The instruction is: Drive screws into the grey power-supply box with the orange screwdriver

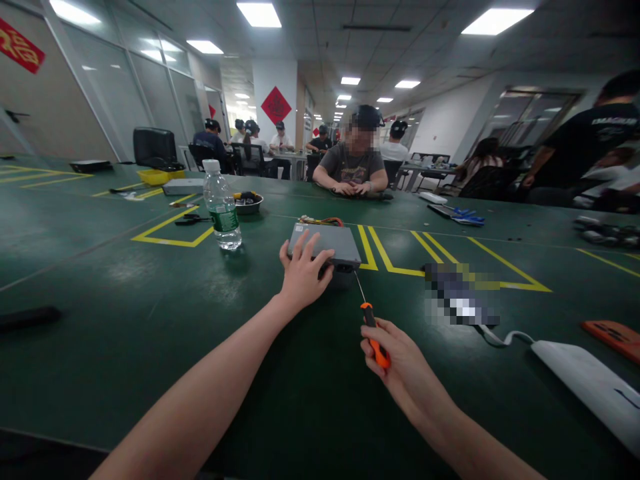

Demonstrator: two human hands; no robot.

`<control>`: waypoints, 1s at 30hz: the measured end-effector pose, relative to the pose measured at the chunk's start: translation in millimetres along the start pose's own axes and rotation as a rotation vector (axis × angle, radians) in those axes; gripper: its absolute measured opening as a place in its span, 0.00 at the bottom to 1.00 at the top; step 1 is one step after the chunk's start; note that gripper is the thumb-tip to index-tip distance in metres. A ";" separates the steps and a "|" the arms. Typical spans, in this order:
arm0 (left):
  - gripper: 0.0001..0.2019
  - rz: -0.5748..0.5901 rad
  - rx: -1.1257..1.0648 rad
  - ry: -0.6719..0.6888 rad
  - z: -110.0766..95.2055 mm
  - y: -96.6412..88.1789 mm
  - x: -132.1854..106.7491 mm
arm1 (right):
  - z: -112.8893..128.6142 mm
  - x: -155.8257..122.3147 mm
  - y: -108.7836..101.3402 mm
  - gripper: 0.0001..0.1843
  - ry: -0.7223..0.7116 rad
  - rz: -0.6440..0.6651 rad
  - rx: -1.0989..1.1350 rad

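Note:
A grey metal box (331,243) with coloured wires at its far end lies on the green table (125,300). My left hand (303,270) rests on the box's near left corner, fingers spread over its top and wrapped round the edge. My right hand (400,363) is closed round the orange and black handle of a screwdriver (369,319). Its thin shaft points up towards the near right corner of the box, the tip close to it.
A water bottle (222,207) stands left of the box, with a bowl (249,202) behind it. A white device (585,383) with a cable and an orange object (613,333) lie at right. A seated person (354,163) works across the table; others sit beyond.

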State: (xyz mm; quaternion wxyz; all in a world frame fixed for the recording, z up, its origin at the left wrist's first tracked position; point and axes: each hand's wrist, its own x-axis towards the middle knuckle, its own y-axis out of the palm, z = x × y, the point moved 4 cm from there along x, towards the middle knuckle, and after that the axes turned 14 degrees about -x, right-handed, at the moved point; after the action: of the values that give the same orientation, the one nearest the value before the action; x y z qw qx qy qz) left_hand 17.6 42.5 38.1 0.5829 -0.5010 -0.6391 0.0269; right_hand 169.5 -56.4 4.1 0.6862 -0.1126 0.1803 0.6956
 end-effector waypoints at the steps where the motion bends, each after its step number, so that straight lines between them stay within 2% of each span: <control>1: 0.12 -0.008 0.017 -0.011 0.1 -0.3 -0.2 | 0.5 -1.1 -0.3 0.05 -0.021 0.007 -0.029; 5: 0.15 0.015 0.010 -0.048 2.7 1.1 -0.5 | 0.9 -2.6 -2.5 0.02 -0.064 -0.017 -0.019; 10: 0.17 0.046 -0.045 -0.064 7.1 1.9 0.5 | -4.9 0.7 1.7 0.08 0.066 0.042 0.070; 16: 0.16 0.045 -0.047 -0.064 8.7 0.5 0.9 | -0.7 1.3 1.8 0.05 -0.006 0.038 0.115; 22: 0.16 0.026 -0.063 -0.052 9.1 0.0 0.8 | -4.7 5.8 0.2 0.04 0.029 0.045 0.157; 25: 0.16 0.024 -0.061 -0.058 9.3 0.2 0.5 | -5.8 5.7 2.5 0.09 0.047 0.069 0.101; 27: 0.16 0.027 -0.059 -0.062 9.5 0.2 0.3 | -3.5 3.2 2.0 0.11 0.002 0.028 0.020; 30: 0.16 0.031 -0.058 -0.058 9.8 0.4 -0.1 | 0.2 -1.8 -1.1 0.20 -0.123 -0.036 -0.296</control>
State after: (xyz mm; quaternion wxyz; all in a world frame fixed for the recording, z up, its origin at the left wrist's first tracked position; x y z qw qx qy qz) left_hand 10.3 48.0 34.7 0.5489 -0.5267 -0.6483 0.0320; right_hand 170.7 -58.0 4.9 0.6841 -0.1729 0.0317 0.7079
